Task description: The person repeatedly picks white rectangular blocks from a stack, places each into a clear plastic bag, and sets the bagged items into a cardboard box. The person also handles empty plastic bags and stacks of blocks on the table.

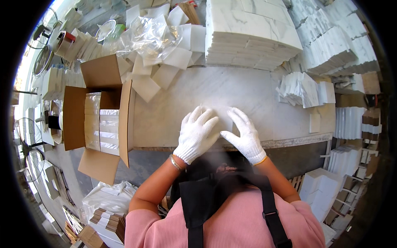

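Both my hands wear white knit gloves over the marble-topped bench (178, 99). My left hand (196, 134) lies palm down near the front edge, fingers apart and slightly bent. To its right, my right hand (246, 136) has its thumb stretched toward the left hand and its fingers pointing away from me. Both are open. In the gap between them shows a pale flat piece (225, 120), perhaps a tile; its outline blends into the bench top. Whether either palm touches it is hidden.
An open cardboard box (127, 120) with wrapped white stacks stands at the left. Loose white tiles (144, 86) and clear plastic wrap (155, 39) lie behind it. A tall stack of marble tiles (252, 45) rises at the back; smaller tile pieces (300, 87) sit right.
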### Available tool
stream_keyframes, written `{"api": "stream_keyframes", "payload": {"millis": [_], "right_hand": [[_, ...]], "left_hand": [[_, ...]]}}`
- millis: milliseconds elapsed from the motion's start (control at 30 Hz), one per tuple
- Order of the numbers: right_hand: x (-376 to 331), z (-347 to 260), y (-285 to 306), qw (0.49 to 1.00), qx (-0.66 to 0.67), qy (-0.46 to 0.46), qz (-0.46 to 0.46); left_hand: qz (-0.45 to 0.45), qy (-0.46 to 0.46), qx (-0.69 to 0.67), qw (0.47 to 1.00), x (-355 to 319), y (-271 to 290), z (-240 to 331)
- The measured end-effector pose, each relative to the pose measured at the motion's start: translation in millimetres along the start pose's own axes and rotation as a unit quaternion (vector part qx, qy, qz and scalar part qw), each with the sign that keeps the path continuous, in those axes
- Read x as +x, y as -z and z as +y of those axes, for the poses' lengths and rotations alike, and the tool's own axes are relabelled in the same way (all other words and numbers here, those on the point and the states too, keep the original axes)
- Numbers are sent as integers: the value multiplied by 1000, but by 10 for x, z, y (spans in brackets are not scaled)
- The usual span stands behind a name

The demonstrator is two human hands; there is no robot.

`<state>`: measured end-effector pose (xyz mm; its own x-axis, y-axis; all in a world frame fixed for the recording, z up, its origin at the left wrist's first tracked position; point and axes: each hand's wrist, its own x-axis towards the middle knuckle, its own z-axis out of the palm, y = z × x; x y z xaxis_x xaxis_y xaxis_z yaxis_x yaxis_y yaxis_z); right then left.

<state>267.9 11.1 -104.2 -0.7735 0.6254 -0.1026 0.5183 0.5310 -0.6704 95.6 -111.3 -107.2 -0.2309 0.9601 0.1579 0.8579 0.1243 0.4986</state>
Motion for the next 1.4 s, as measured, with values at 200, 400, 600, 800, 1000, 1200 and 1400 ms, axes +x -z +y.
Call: {"api": "stream_keyframes", "payload": {"millis": [200, 400, 600, 800, 1000, 1200, 1400], "right_hand": [[386, 404, -117, 988, 104, -89, -68], [658, 539, 14, 973, 132, -65, -175], [274, 499, -42, 982, 138, -69, -109], [-544, 454, -213, 990, 93, -105, -22], [-713, 133, -220, 921, 250, -297, -27], [-756, 104, -503, 785, 518, -323, 102], [-744, 87, -577, 832, 466, -267, 138]], "left_hand": [[-54, 136, -140, 979, 226, -229, -440], [-172, 216, -219, 936, 373, -160, -606], [-240, 212, -221, 921, 352, -101, -389], [-316, 124, -246, 908, 278, -198, -200], [-342, 104, -256, 898, 410, -168, -160], [-342, 114, -254, 897, 447, -210, -143], [-306, 158, -386, 856, 283, -233, -322]]}}
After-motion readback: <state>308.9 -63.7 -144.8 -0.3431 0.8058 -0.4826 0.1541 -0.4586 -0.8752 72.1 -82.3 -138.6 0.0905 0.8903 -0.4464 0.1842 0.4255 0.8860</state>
